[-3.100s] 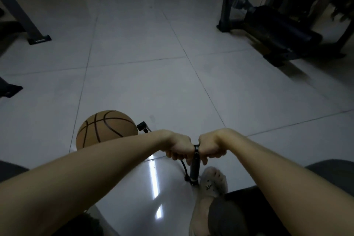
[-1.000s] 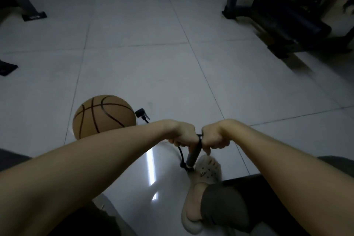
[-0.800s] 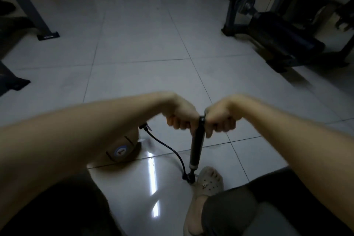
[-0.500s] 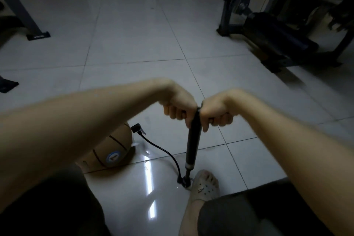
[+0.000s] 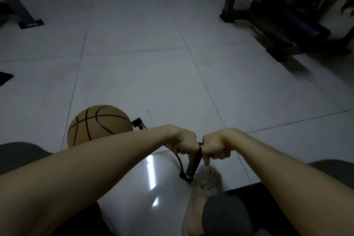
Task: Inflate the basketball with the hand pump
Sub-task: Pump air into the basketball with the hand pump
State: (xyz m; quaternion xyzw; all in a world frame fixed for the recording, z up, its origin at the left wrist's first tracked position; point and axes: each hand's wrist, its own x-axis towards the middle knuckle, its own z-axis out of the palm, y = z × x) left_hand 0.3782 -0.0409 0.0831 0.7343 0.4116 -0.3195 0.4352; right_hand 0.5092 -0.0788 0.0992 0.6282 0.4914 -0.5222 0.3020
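An orange basketball (image 5: 97,124) with black seams lies on the tiled floor at lower left, partly behind my left forearm. A black hand pump (image 5: 193,167) stands upright on the floor, its handle low, close to the barrel. My left hand (image 5: 183,142) grips the left half of the handle and my right hand (image 5: 214,146) grips the right half, fists side by side. A black hose (image 5: 177,161) curves from the pump's base toward a black connector (image 5: 138,123) at the ball's right side. My foot in a light clog (image 5: 207,181) sits at the pump's base.
Dark gym equipment (image 5: 287,17) fills the far right. A black frame leg with a foot (image 5: 28,23) stands at far left, and another dark foot (image 5: 4,77) lies at the left edge. My knees in dark trousers frame the bottom of the view.
Both hands have pushed the pump handle down from its raised position to near the barrel. The view has tilted down, and the ball shows above my left forearm again.
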